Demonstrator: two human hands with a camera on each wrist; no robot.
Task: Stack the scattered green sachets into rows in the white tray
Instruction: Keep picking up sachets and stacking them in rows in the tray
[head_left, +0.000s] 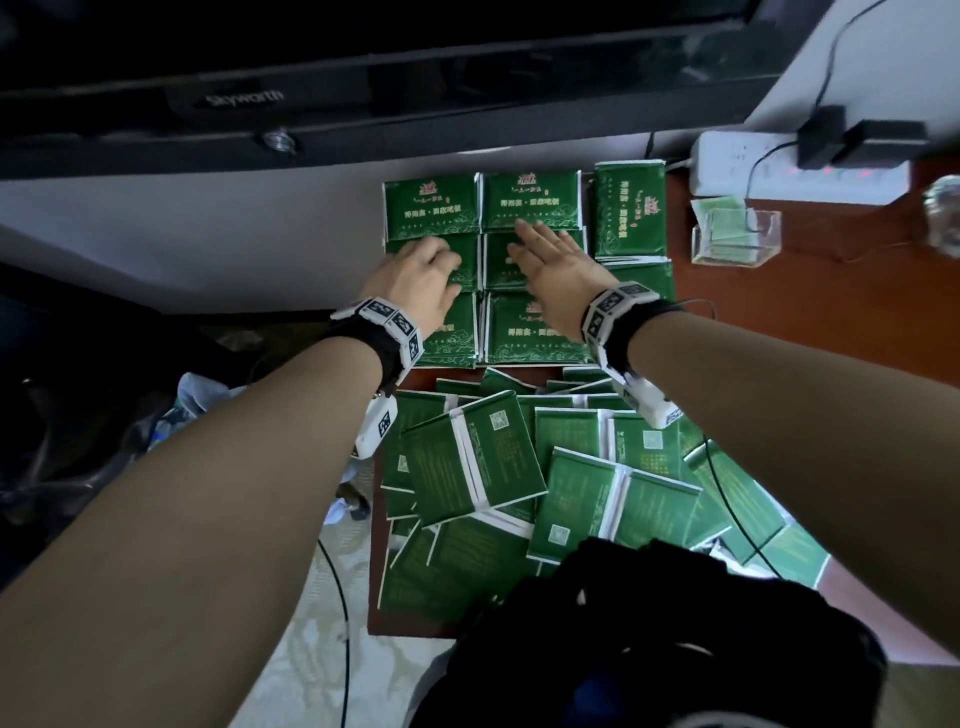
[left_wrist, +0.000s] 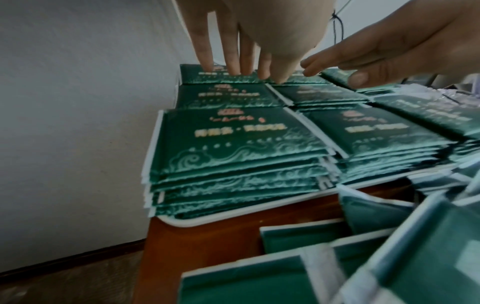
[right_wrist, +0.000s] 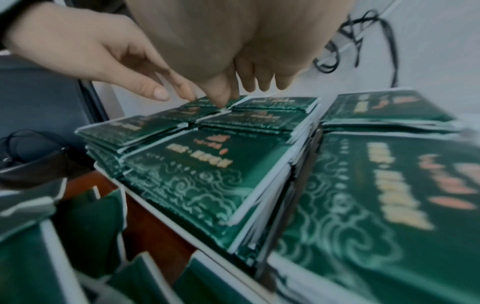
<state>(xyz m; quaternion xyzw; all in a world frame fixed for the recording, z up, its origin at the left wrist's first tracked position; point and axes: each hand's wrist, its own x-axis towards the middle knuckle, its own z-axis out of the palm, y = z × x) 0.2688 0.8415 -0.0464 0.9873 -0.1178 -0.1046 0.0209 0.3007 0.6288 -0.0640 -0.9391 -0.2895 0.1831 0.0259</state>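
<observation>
Green sachets (head_left: 530, 205) lie in neat stacks, two columns wide, in the white tray (left_wrist: 233, 218); another stack (head_left: 629, 208) lies turned sideways at the right. My left hand (head_left: 426, 265) rests flat on the middle left stack, its fingertips (left_wrist: 233, 70) touching the far stack. My right hand (head_left: 545, 249) lies flat on the middle right stack with straight fingers (right_wrist: 262, 82). Neither hand holds a sachet. A loose heap of sachets (head_left: 519, 467), mostly back side up, covers the brown table in front of the tray.
A black Skyworth screen (head_left: 244, 98) overhangs the back. A white power strip (head_left: 800, 171) with plugs and a clear plastic box (head_left: 737, 236) stand at the right. A black bag (head_left: 649, 623) sits at the near edge. The table's left edge (head_left: 376, 519) drops to the floor.
</observation>
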